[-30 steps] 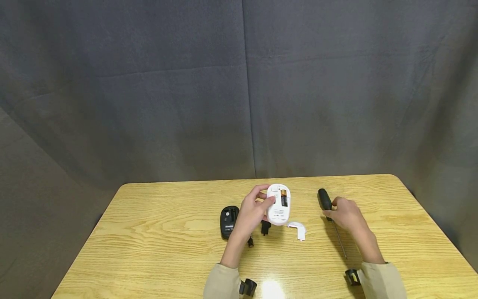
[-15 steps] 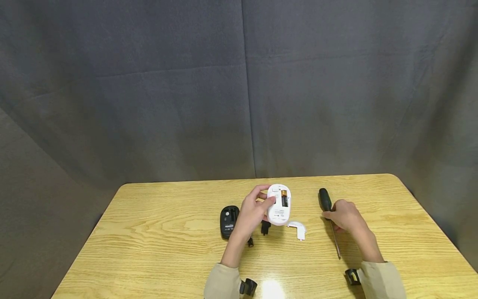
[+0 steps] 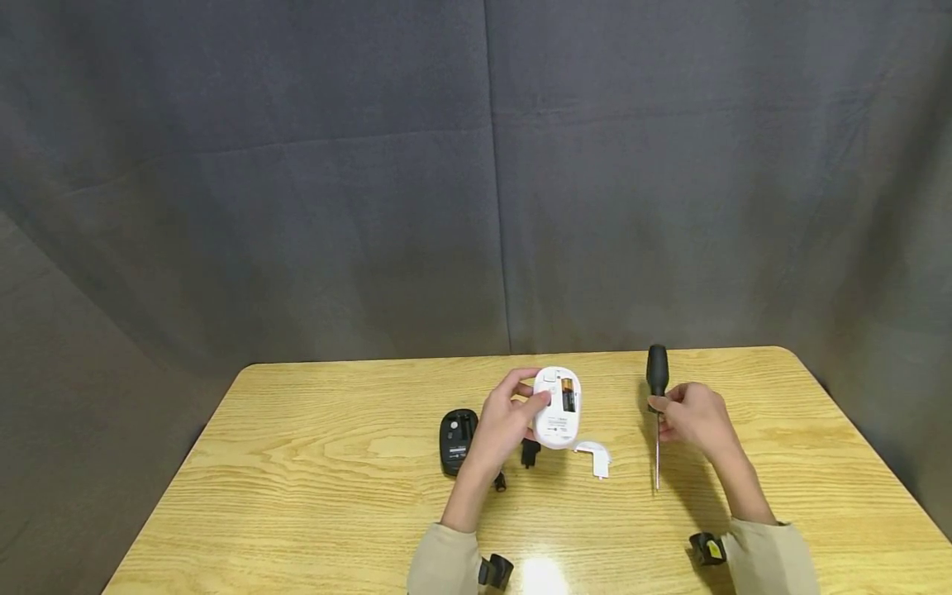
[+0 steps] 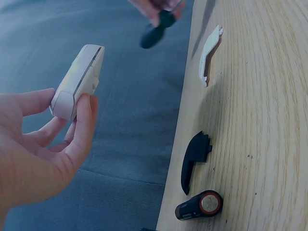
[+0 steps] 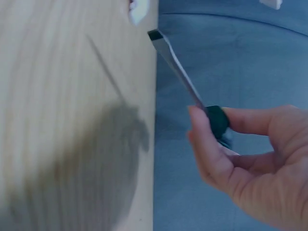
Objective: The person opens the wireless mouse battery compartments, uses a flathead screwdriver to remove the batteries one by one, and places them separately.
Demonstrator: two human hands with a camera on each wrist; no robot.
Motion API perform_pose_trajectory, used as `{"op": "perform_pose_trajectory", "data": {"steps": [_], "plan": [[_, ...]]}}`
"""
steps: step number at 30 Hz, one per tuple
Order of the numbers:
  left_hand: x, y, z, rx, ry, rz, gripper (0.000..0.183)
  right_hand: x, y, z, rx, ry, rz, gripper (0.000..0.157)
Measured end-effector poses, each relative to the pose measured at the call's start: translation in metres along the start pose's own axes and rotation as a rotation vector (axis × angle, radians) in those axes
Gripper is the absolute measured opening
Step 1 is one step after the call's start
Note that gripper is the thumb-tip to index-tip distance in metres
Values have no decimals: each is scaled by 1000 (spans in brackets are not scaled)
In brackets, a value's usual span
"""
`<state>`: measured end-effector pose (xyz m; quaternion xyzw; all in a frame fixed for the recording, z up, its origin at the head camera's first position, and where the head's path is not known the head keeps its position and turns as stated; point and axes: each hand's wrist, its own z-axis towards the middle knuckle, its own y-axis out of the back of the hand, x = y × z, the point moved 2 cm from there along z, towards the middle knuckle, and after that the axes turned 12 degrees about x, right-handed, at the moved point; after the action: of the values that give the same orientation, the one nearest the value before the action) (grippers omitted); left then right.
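Screwdriver (image 3: 658, 373) now lifted clear of the table (image 3: 320, 446)
Right hand (image 3: 697, 417) pinches it with thumb and fingers; left hand (image 3: 502, 419) grips white mouse (image 3: 554, 426), also raised; neither hand judged spare

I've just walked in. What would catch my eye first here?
Probably the white mouse, held in the left hand with a battery showing in its open slot. Next, the black-handled screwdriver in the right hand, held clear of the table. A black mouse lies left of the left hand.
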<state>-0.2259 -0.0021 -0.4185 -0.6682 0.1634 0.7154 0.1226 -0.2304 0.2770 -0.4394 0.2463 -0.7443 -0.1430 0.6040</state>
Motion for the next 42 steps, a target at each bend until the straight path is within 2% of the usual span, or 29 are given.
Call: {"op": "perform_pose_trajectory", "data": {"steps": [6,10,15,18,21,31,35,42], "plan": [[0,-1,0,1,4,4,42,16,2,-4,-77,82,205,36],[-2,-2,-1,1,5,21,41,29,5,-11,-129,167,335,39],[-1,-3,-1,3,8,26,40,41,4,-19,-196,365,586,25],[0,-3,-1,3,11,9,40,47,4,-24,-234,484,677,18],[1,-3,0,2,10,1,39,53,3,-29,-277,549,721,13],[1,-5,0,-7,25,11,40,78,-4,-44,-391,683,850,5],[0,-6,-1,0,27,4,40,85,-11,-46,-382,720,836,9],[2,-8,-1,10,37,15,38,88,-23,-45,-327,722,723,16]]}}
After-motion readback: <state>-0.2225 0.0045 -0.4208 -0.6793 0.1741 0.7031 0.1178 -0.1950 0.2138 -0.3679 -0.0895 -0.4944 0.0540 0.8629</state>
